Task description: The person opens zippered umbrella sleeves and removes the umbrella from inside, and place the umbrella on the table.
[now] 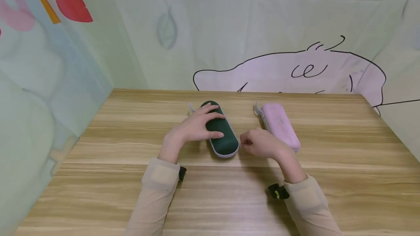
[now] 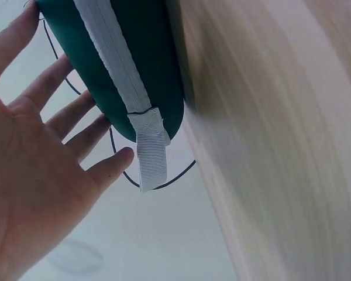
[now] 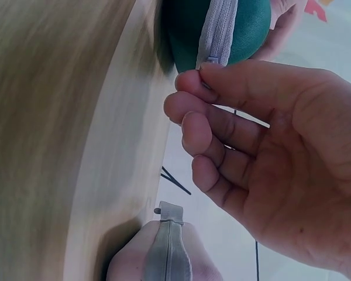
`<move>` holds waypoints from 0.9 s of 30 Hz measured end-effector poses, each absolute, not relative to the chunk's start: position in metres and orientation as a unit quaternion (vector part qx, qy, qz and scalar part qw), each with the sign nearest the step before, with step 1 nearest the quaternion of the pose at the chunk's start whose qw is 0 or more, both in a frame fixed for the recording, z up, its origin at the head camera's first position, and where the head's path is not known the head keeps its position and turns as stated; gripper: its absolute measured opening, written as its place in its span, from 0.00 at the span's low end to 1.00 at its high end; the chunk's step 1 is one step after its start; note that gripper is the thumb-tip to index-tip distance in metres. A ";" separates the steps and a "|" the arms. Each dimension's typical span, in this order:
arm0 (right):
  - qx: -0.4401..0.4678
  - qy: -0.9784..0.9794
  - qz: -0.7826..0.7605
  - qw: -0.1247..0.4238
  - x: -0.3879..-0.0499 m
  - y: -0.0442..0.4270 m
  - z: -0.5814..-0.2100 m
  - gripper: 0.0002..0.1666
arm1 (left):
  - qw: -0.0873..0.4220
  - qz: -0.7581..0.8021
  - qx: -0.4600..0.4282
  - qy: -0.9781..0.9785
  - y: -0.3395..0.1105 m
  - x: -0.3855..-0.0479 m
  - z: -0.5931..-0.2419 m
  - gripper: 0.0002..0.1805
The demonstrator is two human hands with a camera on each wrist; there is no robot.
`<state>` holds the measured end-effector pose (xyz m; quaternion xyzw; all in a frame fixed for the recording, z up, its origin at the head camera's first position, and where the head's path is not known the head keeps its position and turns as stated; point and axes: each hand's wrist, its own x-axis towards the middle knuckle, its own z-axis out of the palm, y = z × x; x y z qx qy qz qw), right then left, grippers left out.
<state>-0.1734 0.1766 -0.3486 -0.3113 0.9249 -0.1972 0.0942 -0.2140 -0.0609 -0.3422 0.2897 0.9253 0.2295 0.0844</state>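
A dark green zip case [image 1: 227,144] with a pale grey zipper band lies on the wooden table. My left hand [image 1: 193,126] rests on its top with the fingers spread. In the left wrist view, a ribbed fabric tab [image 2: 152,155] sticks out from the far end of the case. At the near end, my right hand [image 1: 262,144] pinches the zipper pull [image 3: 213,60] between thumb and index finger, which mostly hide it. The other fingers of that hand are curled.
To the right of the right hand lies a pink zip case [image 1: 280,124] with a grey tab at its far end. A printed cloth [image 1: 137,35] hangs behind the table [image 1: 108,177]. Each wrist wears a small black device.
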 end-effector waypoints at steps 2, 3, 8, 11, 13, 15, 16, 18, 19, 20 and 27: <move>-0.311 0.925 -0.198 0.092 -0.173 0.177 -0.349 0.13 | 0.079 0.230 0.290 0.926 -0.061 -0.214 -0.343 0.33; -0.311 0.925 -0.199 0.091 -0.174 0.178 -0.349 0.13 | 0.077 0.230 0.291 0.926 -0.061 -0.214 -0.343 0.33; -0.306 0.928 -0.197 0.084 -0.174 0.180 -0.350 0.12 | 0.066 0.222 0.287 0.930 -0.060 -0.214 -0.344 0.33; -0.300 0.930 -0.197 0.084 -0.175 0.181 -0.350 0.11 | 0.060 0.223 0.285 0.931 -0.060 -0.214 -0.345 0.33; -0.295 0.931 -0.198 0.085 -0.176 0.182 -0.350 0.10 | 0.055 0.225 0.287 0.930 -0.061 -0.214 -0.346 0.33; -0.293 0.932 -0.198 0.085 -0.176 0.182 -0.351 0.10 | 0.051 0.229 0.289 0.928 -0.061 -0.215 -0.347 0.33; -0.291 0.932 -0.198 0.086 -0.177 0.183 -0.351 0.10 | 0.049 0.230 0.291 0.927 -0.061 -0.215 -0.347 0.33; -0.288 0.933 -0.197 0.087 -0.177 0.183 -0.352 0.10 | 0.047 0.231 0.294 0.926 -0.061 -0.216 -0.348 0.33; -0.287 0.934 -0.197 0.086 -0.178 0.183 -0.352 0.10 | 0.046 0.230 0.295 0.926 -0.061 -0.216 -0.348 0.33; -0.286 0.934 -0.196 0.085 -0.178 0.183 -0.352 0.09 | 0.046 0.229 0.296 0.926 -0.061 -0.216 -0.348 0.33; -0.276 0.938 -0.193 0.077 -0.178 0.184 -0.353 0.08 | 0.034 0.204 0.300 0.931 -0.060 -0.219 -0.350 0.34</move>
